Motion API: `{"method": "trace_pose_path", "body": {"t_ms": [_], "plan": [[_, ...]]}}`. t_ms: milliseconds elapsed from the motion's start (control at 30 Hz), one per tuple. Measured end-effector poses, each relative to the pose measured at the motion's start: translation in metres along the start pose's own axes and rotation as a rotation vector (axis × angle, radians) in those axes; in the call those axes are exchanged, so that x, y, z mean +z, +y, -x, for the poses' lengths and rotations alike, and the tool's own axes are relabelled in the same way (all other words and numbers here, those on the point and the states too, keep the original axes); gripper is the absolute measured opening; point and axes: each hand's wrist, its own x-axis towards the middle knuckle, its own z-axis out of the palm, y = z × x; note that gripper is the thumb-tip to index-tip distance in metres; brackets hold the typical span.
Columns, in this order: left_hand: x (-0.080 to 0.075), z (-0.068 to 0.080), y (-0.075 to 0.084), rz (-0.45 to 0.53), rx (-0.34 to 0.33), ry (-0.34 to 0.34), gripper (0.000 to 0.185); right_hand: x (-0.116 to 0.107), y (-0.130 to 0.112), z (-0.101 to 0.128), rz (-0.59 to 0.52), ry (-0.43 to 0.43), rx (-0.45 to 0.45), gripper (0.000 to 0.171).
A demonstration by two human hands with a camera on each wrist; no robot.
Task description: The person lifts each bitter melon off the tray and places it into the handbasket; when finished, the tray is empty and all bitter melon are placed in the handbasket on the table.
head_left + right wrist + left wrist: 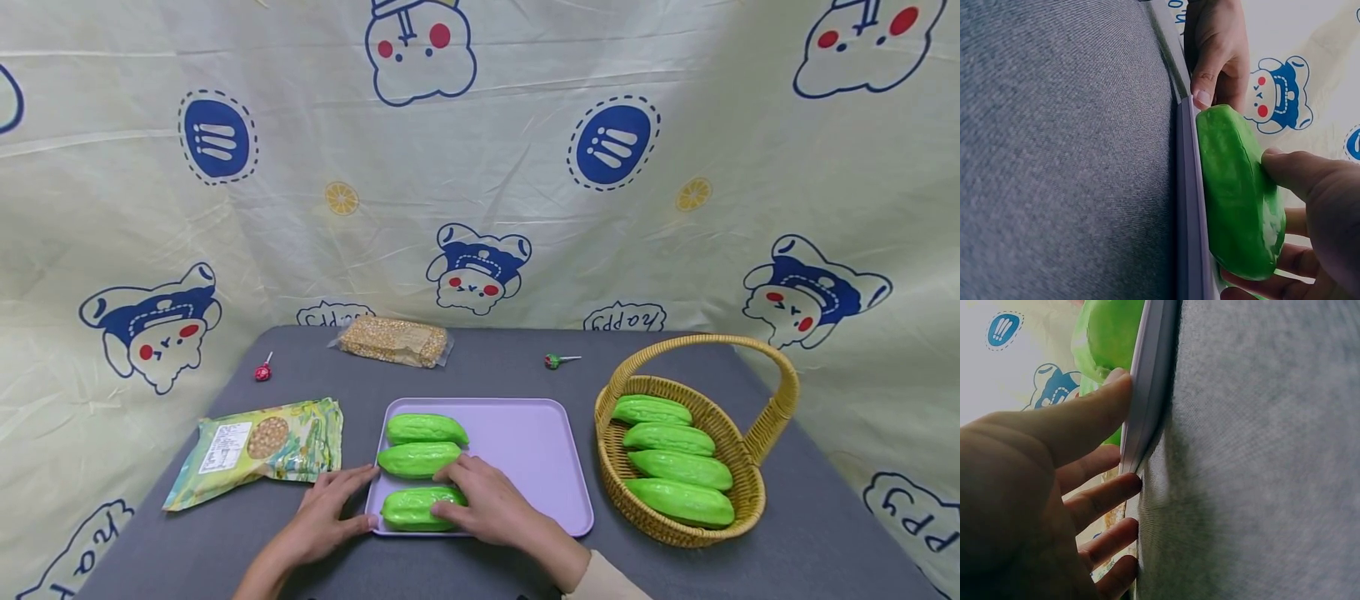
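Three glossy green gourds lie crosswise along the left side of a lilac tray point(525, 467). My right hand point(491, 500) holds the nearest gourd point(408, 509) at its right end, thumb on top and fingers round the far side. In the right wrist view that gourd point(1238, 194) lies along the tray's near rim. The middle gourd point(412, 459) is just beyond my right fingertips, and the far gourd point(426, 428) lies behind it. My left hand point(330, 512) touches the tray's left edge with extended fingers; its thumb point(1094, 409) rests against the rim.
A woven basket point(678, 533) with several green gourds stands right of the tray, its tall handle arching up. A printed food packet point(262, 446) lies at left and a clear bag of grains point(393, 340) behind. A red lollipop point(262, 371) and a green one point(553, 361) lie farther back.
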Motion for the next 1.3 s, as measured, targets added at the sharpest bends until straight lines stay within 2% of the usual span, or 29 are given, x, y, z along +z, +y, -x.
{"method": "trace_pose_path", "body": {"t_ms": [167,533,867,1100,1300], "plan": [[-0.0003,-0.0006,0.0003,0.003,-0.002,-0.016,0.063,0.0014,-0.0002,-0.0017,-0.026,-0.051,0.014,0.036],[-0.0027,-0.0001,0.0004,-0.001,-0.006,-0.02,0.064,0.0024,-0.0015,-0.0025,0.016,-0.128,-0.011,0.044],[-0.0017,-0.0016,0.0002,0.011,-0.027,-0.044,0.064,0.0038,-0.0014,-0.0006,-0.032,-0.131,0.038,0.045],[-0.0012,-0.0013,0.0004,0.008,-0.017,-0.029,0.064,0.0044,-0.0005,-0.0002,-0.036,-0.109,0.009,0.038],[-0.0005,-0.001,0.0002,0.014,-0.02,-0.028,0.064,0.0042,-0.0004,0.0012,-0.064,-0.098,0.022,0.035]]}}
